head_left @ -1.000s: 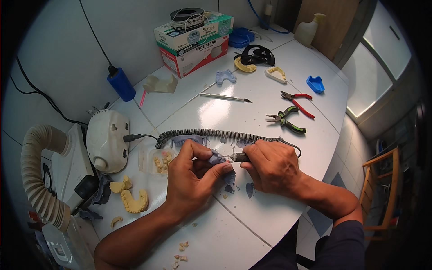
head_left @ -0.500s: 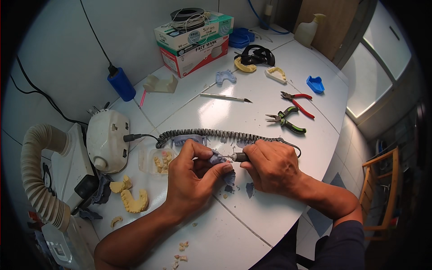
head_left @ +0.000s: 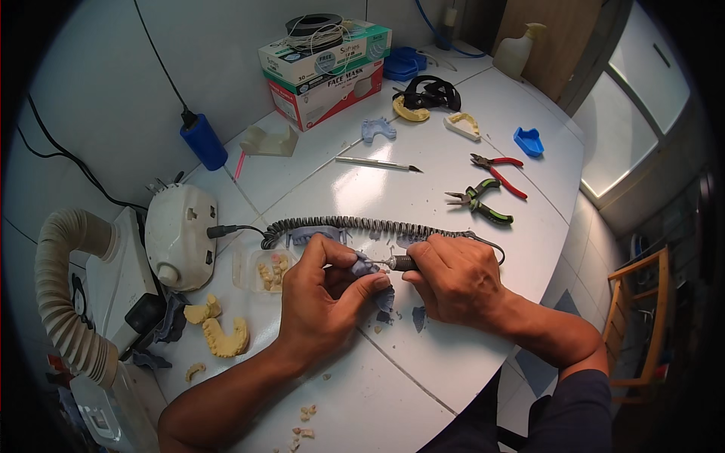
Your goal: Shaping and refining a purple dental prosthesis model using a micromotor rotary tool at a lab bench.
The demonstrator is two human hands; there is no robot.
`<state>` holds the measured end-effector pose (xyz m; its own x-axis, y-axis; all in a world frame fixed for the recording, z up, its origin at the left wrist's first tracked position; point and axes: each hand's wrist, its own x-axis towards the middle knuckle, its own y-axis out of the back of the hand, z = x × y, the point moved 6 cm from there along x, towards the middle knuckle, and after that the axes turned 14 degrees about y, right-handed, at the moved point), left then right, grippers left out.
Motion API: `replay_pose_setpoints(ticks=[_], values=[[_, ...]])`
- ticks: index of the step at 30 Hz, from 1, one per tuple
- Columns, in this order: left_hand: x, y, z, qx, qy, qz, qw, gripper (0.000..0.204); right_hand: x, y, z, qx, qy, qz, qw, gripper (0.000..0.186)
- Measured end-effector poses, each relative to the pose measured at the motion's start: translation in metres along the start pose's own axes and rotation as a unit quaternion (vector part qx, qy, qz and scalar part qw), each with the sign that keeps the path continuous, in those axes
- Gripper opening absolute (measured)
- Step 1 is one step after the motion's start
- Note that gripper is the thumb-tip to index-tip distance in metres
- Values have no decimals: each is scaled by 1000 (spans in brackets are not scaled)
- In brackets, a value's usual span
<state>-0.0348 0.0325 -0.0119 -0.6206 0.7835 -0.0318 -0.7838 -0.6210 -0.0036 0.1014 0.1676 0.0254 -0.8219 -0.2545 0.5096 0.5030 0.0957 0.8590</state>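
Clock read about the gray-blue piece [head_left: 364,266], which sits in your left hand [head_left: 319,298], above the white table [head_left: 430,355].

Left hand: fingers and thumb pinched on the piece; forearm comes in from 7 o'clock. Right hand [head_left: 458,279]: at 3 o'clock, fingers wrapped round the dark grip of a hand drill [head_left: 405,263]. The drill's thin metal bit points to 9 o'clock and appears to meet the piece; exact contact too small to tell.

Coiled cord [head_left: 340,223]: passes at 12 o'clock, from the white machine [head_left: 181,238] at 9 o'clock over toward your right hand. Clear tray [head_left: 242,278] of small tooth-like bits [head_left: 268,276]: 9 o'clock, between your left hand and the machine. Yellow jaw-shaped cast [head_left: 226,337]: 8 o'clock. Loose tooth-like crumbs [head_left: 306,432]: near 7 o'clock. Gray scrap [head_left: 419,318]: between 4 and 5 o'clock, lying just beside your right hand.

Craft knife [head_left: 377,164]: 12 o'clock, blade end toward 3 o'clock. Green-and-black pliers [head_left: 483,205] and red-handled cutters [head_left: 504,175]: both at 2 o'clock, handles spread. Two stacked boxes [head_left: 327,90]: between 11 and 12 o'clock, by the wall.
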Motion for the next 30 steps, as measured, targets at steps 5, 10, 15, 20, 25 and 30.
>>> replay_pose_setpoints(ticks=[5, 10, 15, 20, 25, 30], values=[[0, 0, 0, 4, -4, 4, 1000, 36, 0, 1, 0, -1, 3, -5, 1000, 28], [0, -1, 2, -2, -2, 1, 1000, 36, -1, 1, 1, 0, -5, 7, 1000, 28], [0, -1, 0, -8, -3, 0, 1000, 36, 0, 1, 1, -2, -5, 1, 1000, 29], [0, 0, 1, 12, -11, 7, 1000, 36, -1, 0, 1, -3, 0, 1, 1000, 28], [-1, -1, 0, 32, 10, -4, 999, 38, 0, 1, 0, -7, -2, 7, 1000, 28], [-1, 2, 1, 41, -12, 15, 999, 37, 0, 0, 0, -6, -3, 3, 1000, 28]])
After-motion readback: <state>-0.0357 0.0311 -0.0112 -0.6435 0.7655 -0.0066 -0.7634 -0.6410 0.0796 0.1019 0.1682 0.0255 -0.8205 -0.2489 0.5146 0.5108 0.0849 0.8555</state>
